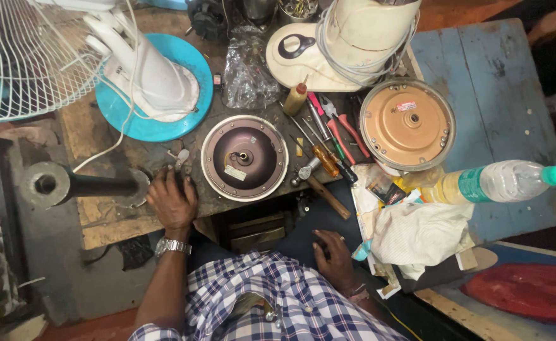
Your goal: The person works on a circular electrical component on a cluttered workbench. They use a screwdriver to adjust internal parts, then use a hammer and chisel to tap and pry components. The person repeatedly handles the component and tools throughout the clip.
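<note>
- On the dark workbench, the person's left hand (172,201) rests palm down with the fingers curled over some small bits at the bench edge. It is hard to tell if it pinches anything.
- Touching that hand on its outer side sits a dark metal pipe (79,185) on a round base. It looks heavy and stiff.
- Just beside the hand on the other side lies a round brown motor cover (244,158) with a pale rim. It looks like hard, smooth metal, and likely heavy. A good place to hold it is the rim, with fingers on both sides.
- Down low, the right hand (333,255) lies flat on the person's lap with fingers a little spread. It holds nothing.
- Past the brown cover lie screwdrivers (321,155), red pliers (341,126) and a small hammer (321,187), all close together.
- Next to them sits a copper-coloured round plate (407,124). It looks stiff and heavy too.
- Near that plate lies a clear plastic bottle (499,181) with a green cap, on its side. It looks light and can roll.
- Under the bottle is a white cloth (417,232), soft and floppy.
- Far up the bench stands a white fan (145,76) on a blue round base, with its wire cage off to one side.
- A crinkly plastic bag (246,69) lies by the fan.
</note>
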